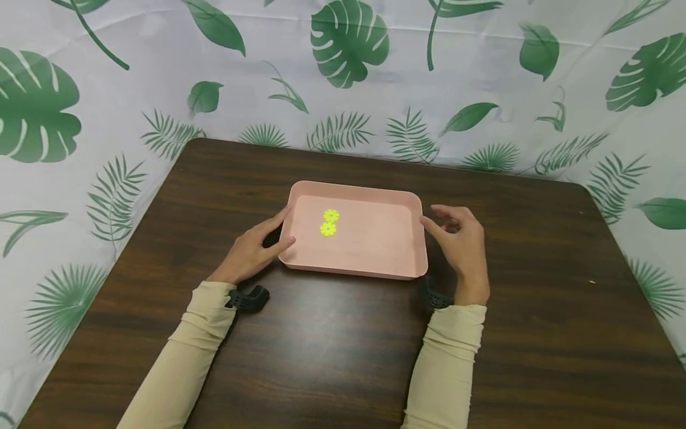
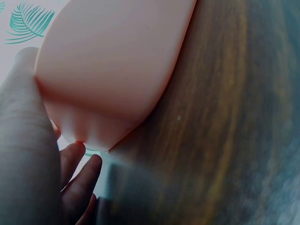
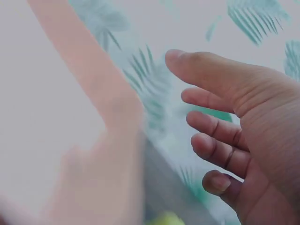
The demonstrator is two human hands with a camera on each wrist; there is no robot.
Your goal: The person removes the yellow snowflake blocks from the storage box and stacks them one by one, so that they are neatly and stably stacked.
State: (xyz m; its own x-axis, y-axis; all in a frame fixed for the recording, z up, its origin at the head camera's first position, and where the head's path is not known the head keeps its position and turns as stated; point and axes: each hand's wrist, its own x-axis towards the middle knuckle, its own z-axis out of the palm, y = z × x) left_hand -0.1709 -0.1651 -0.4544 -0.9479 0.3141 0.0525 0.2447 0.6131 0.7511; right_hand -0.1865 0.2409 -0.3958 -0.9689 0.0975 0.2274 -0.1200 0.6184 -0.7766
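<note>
A shallow pink rectangular tray [image 1: 375, 238] is held over the dark table in the head view. My left hand [image 1: 252, 250] grips its left end, the thumb over the rim and the fingers against the outer wall. In the left wrist view, the tray's smooth pink side [image 2: 117, 56] fills the upper middle beside that hand. My right hand [image 1: 461, 238] is at the tray's right end, thumb tip close to the rim. The right wrist view shows the right fingers [image 3: 211, 126] loosely bent, with a gap between them and the tray. Two yellow-green notched discs [image 1: 328, 229] lie on the tray floor, left of its middle.
The dark wood table [image 1: 332, 357] extends on all sides of the tray. A white cloth with green leaves [image 1: 351, 42] hangs behind and beside it. Each wrist wears a black band [image 1: 249, 299]. A tiny pale speck [image 1: 592, 282] lies at the table's right.
</note>
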